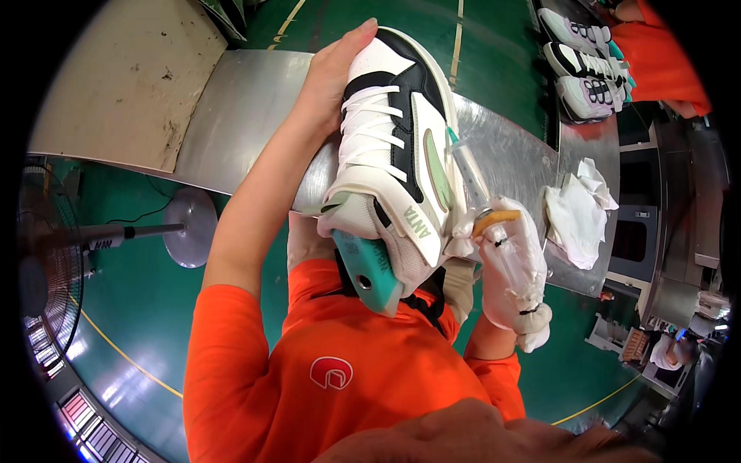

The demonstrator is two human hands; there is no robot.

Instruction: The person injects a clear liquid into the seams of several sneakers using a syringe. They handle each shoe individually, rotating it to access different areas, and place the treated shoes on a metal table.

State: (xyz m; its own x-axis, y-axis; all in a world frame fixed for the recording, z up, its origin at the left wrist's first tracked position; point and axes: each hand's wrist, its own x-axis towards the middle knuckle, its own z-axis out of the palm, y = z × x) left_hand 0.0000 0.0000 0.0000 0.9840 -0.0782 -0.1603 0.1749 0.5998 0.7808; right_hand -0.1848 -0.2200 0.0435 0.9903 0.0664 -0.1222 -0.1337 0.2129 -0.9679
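Observation:
A white, black and pale green sneaker (372, 143) is held up in front of me, toe pointing away. The teal shoe last (369, 270) inside it shows at the heel opening. My left hand (333, 81) is closed around the toe end from the left, most of its fingers hidden behind the shoe. To the right, my right hand (511, 258), in a white glove tied at the wrist, grips a clear syringe (471, 171). The syringe's green tip lies at the sole edge on the shoe's right side; contact is hard to tell. A yellowish band crosses the gloved fingers.
Below the shoe runs a metal bench (239, 108). A crumpled white cloth (575, 220) lies on its right part. Several sneakers (587, 65) stand at the far right beside a person in an orange shirt (660, 58). A cream panel (123, 85) and a fan (46, 255) are at the left.

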